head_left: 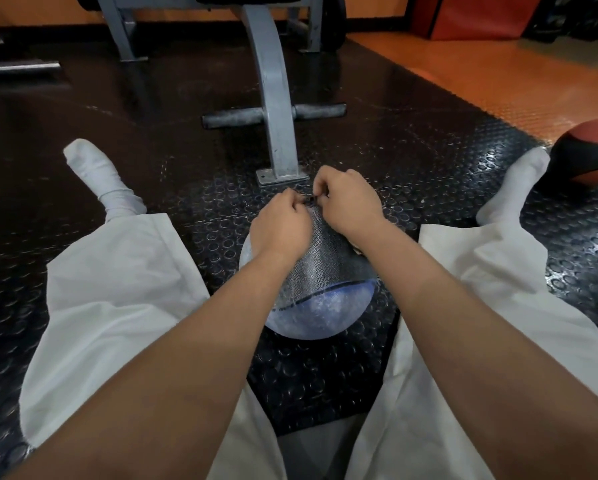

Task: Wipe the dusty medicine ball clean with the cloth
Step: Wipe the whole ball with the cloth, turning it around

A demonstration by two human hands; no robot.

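Note:
The medicine ball (321,306) lies on the floor between my spread legs. It has a dusty pale blue panel facing me and a black textured panel above it. My left hand (280,226) and my right hand (349,202) meet at the ball's far top, fingers curled. Between their fingertips they pinch a small dark item (309,201), too small to identify. A light scrap (356,250), possibly the cloth, peeks from under my right wrist.
I sit on a black studded rubber mat (221,209) in white trousers and socks. A grey bench leg with foot bar (276,112) stands just beyond the ball. A red and black medicine ball (588,154) lies by my right foot. Orange flooring (498,74) lies at the far right.

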